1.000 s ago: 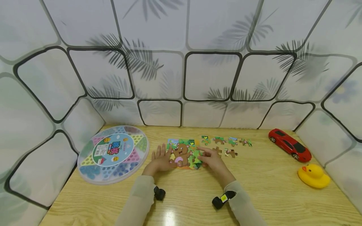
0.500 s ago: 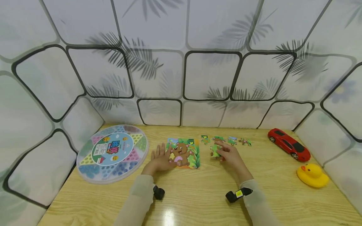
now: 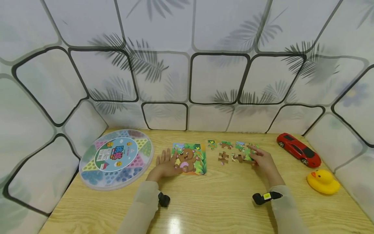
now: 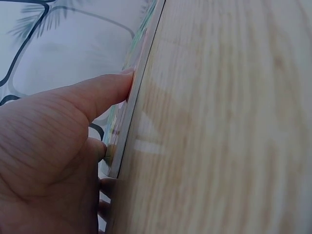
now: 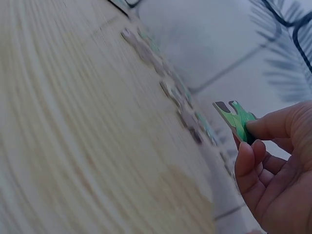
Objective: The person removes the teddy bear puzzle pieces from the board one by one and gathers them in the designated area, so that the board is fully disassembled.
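A bear picture puzzle board lies flat on the table. My left hand rests at its left side with the fingers spread, and in the left wrist view the thumb touches the board's edge. Farther right, my right hand pinches a green puzzle piece between thumb and fingers, raised off the table in the right wrist view. Several loose puzzle pieces lie in two rows right of the board. The held piece and hand partly cover the rightmost ones.
A round Chinese checkers board lies on the left of the wooden table. On the right are a red toy car and a yellow rubber duck. A patterned wall covering borders the table's back and sides.
My right hand has lifted the green puzzle piece from the board's right side and carried it right, past the loose pieces. The left hand has stayed in place.
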Motion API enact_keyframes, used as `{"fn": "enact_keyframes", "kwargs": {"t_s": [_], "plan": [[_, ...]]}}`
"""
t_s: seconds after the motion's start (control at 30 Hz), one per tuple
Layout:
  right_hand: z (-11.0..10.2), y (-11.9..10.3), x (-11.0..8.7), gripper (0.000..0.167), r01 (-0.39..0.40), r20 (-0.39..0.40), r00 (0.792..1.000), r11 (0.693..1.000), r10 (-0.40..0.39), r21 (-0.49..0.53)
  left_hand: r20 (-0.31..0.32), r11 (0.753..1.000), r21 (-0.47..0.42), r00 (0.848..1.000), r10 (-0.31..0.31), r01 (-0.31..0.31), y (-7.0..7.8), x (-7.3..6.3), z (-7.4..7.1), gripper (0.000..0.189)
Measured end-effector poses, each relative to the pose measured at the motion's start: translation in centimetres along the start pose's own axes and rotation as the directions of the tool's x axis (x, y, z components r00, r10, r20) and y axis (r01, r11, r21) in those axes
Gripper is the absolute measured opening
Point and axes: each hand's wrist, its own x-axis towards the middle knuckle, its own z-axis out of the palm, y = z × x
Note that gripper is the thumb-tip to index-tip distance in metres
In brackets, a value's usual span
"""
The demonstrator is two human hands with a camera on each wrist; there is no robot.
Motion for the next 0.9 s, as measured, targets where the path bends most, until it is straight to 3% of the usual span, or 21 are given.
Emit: {"fn": "enact_keyframes", "kwargs": {"t_s": [0.27, 0.53, 0.9], "plan": [[-1.7, 1.5, 0.0, 0.053, -0.085, -0.055, 0.995, 0.996, 0.086, 0.022, -0.010, 1.000, 0.023, 1.000, -0.002, 0.002, -0.2, 0.2, 0.3, 0.093], [-1.7, 1.9, 0.5, 0.050, -0.043, -0.049, 0.998, 0.992, 0.038, -0.119, -0.015, 1.000, 0.016, 1.000, 0.007, -0.007, -0.2, 0.2, 0.3, 0.091], [-1.4, 2.3, 0.5, 0.050, -0.049, -0.095, 0.995, 0.988, 0.035, -0.149, -0.031, 1.000, 0.009, 0.999, 0.011, -0.010, -0.2, 0.1, 0.3, 0.092]]}}
